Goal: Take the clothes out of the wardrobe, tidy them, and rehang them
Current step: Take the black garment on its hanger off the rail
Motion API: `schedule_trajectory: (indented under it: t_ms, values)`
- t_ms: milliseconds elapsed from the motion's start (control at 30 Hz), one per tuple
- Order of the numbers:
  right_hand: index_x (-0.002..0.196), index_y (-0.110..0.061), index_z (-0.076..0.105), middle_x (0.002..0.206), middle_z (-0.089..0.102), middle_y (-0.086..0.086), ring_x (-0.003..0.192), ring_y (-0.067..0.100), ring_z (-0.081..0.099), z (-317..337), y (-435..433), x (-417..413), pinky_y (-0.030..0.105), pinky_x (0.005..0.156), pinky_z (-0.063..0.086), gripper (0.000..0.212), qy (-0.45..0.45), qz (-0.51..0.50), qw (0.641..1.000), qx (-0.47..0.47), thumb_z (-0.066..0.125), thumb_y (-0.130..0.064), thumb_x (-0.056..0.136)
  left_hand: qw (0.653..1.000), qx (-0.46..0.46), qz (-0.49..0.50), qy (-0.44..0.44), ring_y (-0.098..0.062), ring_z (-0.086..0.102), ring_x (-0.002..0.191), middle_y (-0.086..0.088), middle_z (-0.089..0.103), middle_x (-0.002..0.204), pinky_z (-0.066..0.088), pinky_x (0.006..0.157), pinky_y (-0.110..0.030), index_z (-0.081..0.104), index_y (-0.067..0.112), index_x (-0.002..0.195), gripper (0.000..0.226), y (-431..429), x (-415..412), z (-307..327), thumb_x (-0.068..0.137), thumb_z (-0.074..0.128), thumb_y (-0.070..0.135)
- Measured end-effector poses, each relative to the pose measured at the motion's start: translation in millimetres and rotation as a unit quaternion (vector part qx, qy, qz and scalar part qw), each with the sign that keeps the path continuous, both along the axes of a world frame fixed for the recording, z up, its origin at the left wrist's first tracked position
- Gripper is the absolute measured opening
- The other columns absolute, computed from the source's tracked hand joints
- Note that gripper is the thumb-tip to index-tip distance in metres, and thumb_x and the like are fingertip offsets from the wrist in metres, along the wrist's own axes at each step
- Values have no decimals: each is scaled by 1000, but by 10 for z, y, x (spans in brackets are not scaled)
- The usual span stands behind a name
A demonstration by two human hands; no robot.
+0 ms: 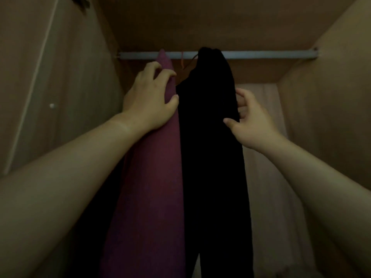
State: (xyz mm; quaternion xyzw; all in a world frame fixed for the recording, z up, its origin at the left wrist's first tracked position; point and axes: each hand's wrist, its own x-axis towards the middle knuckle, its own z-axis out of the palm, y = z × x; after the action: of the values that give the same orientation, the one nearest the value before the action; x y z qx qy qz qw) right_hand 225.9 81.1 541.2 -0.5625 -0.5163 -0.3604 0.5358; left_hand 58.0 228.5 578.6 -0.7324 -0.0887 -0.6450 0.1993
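Observation:
Inside a dim wardrobe, a maroon garment and a black garment hang side by side from a grey rail. An orange hanger hook shows between them at the rail. My left hand lies on the upper left of the maroon garment, fingers curled over its front edge. My right hand is at the right edge of the black garment, thumb on its front and fingers behind it, pinching the cloth.
Wooden side walls close in on the left and right, with the top panel above the rail. A pale pink cloth hangs behind on the right. The rail to the right of the black garment is bare.

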Motion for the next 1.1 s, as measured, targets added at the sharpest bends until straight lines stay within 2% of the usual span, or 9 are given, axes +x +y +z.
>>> schedule_trajectory:
  t_ms: [67, 133, 300, 433, 533, 733, 867, 1033, 1100]
  values:
    - [147, -18, 22, 142, 37, 4, 125, 19, 44, 214, -51, 21, 30, 106, 35, 76, -32, -52, 998, 3, 67, -21, 85, 1000, 15, -6, 2, -27, 28, 134, -6, 26, 147, 35, 104, -42, 39, 24, 138, 55, 4, 91, 112, 88, 57, 38]
    - [148, -15, 18, 146, 29, 7, 129, 20, 38, 454, -52, -7, 17, 100, 24, 74, -71, -110, 991, 13, 63, -25, 89, 1000, 21, -10, 0, -26, 26, 136, -6, 25, 148, 35, 105, -43, 39, 25, 138, 55, -17, 181, 251, 88, 57, 38]
    - [143, -12, 29, 140, 39, 10, 127, 23, 39, 930, 25, 78, 24, 94, 31, 58, -126, -198, 972, 7, 55, -30, 93, 999, 6, -34, -11, -27, 28, 135, -5, 27, 147, 34, 102, -43, 39, 26, 139, 55, -120, 364, 572, 88, 56, 37]
    - [141, -11, 34, 137, 42, 8, 123, 24, 44, 1030, 22, 376, 27, 92, 36, 55, -150, -227, 962, -1, 55, -28, 93, 998, 7, -55, 0, -23, 28, 135, -1, 28, 147, 33, 103, -38, 37, 24, 141, 57, -122, 500, 736, 89, 55, 38]
    - [143, -11, 29, 141, 38, 9, 125, 24, 42, 1150, 56, 540, 28, 93, 35, 60, -171, -246, 954, 1, 55, -30, 93, 997, 15, -65, 27, -21, 29, 134, 2, 29, 147, 32, 105, -37, 35, 23, 143, 60, -70, 610, 834, 88, 55, 39]
    - [142, -11, 33, 141, 39, 7, 127, 24, 40, 1652, 262, 572, 31, 99, 36, 59, -219, -271, 937, -36, 52, -37, 93, 994, 40, -101, 22, -11, 39, 120, 8, 38, 128, 35, 95, -27, 45, 24, 133, 53, 107, 719, 864, 84, 55, 43]
    - [139, -13, 39, 137, 45, 8, 124, 25, 44, 1850, 341, 557, 33, 97, 39, 55, -222, -281, 932, -52, 55, -38, 92, 991, 31, -133, 7, -6, 43, 111, 12, 41, 118, 40, 93, -29, 53, 24, 123, 43, 259, 749, 866, 84, 56, 43]
    - [121, -16, 55, 116, 60, 9, 109, 29, 52, 2037, 465, 489, 35, 76, 43, 34, -218, -339, 913, -67, 57, -33, 91, 983, 25, -179, 5, -1, 46, 106, 18, 45, 112, 40, 88, -22, 56, 33, 109, 44, 441, 813, 871, 74, 45, 58]
    - [115, -13, 58, 112, 61, 10, 106, 30, 53, 2085, 505, 481, 35, 75, 43, 28, -210, -346, 911, -81, 58, -29, 91, 980, 30, -197, 11, 1, 46, 107, 20, 46, 112, 37, 87, -19, 54, 38, 108, 46, 511, 850, 844, 72, 39, 63]
